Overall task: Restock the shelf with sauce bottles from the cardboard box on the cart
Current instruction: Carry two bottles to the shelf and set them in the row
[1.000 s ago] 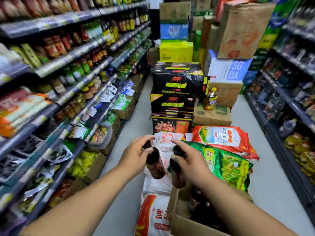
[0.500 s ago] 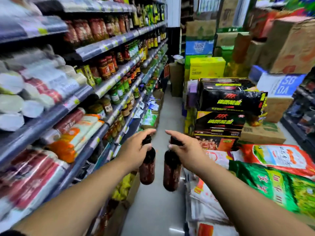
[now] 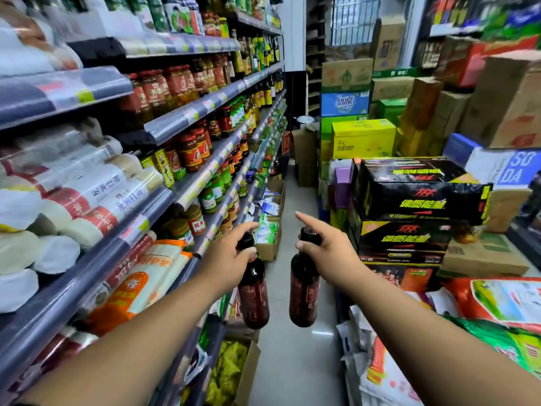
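I carry two dark sauce bottles with black caps and red labels out in front of me over the aisle floor. My left hand (image 3: 227, 256) grips the neck of the left sauce bottle (image 3: 254, 297), which hangs tilted. My right hand (image 3: 328, 250) holds the neck of the right sauce bottle (image 3: 304, 294), index finger pointing forward. The shelf (image 3: 187, 118) on the left holds rows of sauce jars and bottles on several levels. The cardboard box and cart are out of view.
Noodle packs (image 3: 87, 200) fill the near left shelves. Stacked black cartons (image 3: 415, 197), yellow and brown boxes (image 3: 363, 139) and printed sacks (image 3: 497, 306) crowd the right side. A narrow strip of grey floor (image 3: 292, 361) runs between them. Low boxes (image 3: 270, 244) sit at the shelf foot.
Both hands have lifted the two bottles up out of the cardboard box, and my view has swung left and upward toward the shelf. The box has dropped out of sight.
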`<state>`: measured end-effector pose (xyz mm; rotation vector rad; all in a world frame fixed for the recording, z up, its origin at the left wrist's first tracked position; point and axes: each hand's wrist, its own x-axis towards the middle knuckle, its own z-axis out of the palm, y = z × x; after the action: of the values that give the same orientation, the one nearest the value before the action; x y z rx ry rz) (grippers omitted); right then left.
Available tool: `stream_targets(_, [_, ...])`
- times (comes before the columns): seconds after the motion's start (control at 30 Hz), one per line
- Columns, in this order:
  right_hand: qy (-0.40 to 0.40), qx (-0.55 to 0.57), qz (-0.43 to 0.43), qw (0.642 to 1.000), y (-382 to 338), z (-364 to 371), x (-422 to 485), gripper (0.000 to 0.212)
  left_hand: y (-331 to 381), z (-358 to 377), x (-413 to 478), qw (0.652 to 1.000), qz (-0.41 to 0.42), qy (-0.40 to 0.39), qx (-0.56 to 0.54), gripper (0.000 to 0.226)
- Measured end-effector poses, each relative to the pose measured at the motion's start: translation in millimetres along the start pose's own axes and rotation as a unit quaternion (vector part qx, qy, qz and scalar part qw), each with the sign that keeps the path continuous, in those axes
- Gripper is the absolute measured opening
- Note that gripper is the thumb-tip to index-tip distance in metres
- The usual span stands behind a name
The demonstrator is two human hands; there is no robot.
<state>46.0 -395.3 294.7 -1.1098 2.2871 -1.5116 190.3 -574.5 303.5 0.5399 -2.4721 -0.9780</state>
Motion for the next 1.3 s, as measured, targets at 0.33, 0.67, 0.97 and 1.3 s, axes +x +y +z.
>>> stream_targets(0.33, [0.025,0.020,0.028,0.999,86,-17,208,0.051,-34,43,217,0.998,-0.050,0.018,-0.036,0.039])
stream_targets(0.67, [0.014,-0.029,-0.007,0.999,118,-62,461,0.045,-48,64,471,0.998,-0.035,0.059,-0.001,0.039])
stream_targets(0.97, [0.064,0.002,-0.014,0.998,186,-71,702,0.041,-104,94,729,0.998,-0.013,0.051,-0.018,0.041])
stream_targets(1.3, [0.159,-0.019,0.030,0.987,267,-121,931,0.047,-129,149,1005,0.999,0.030,0.018,-0.019,0.045])
